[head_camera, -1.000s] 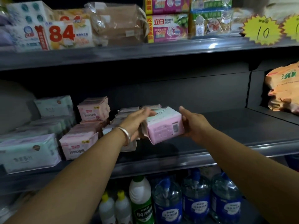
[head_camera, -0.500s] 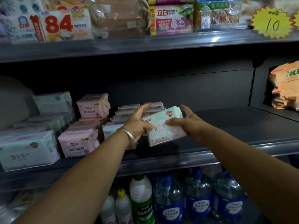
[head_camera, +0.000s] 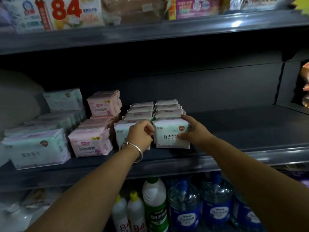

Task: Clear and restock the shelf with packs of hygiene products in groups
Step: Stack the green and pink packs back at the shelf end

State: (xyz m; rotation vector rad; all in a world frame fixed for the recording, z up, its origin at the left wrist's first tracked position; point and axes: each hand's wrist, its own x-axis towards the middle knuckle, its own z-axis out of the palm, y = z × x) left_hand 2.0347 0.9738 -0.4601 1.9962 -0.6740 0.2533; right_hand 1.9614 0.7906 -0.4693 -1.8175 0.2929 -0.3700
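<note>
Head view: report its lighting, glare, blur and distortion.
Head view: dim overall, the back of the middle shelf nearly black; a glare spot on the upper shelf edge; top-shelf packages motion-blurred; the front pack between the left hand and right hand stays readable; wide-angle bending curves the shelf lines.
</note>
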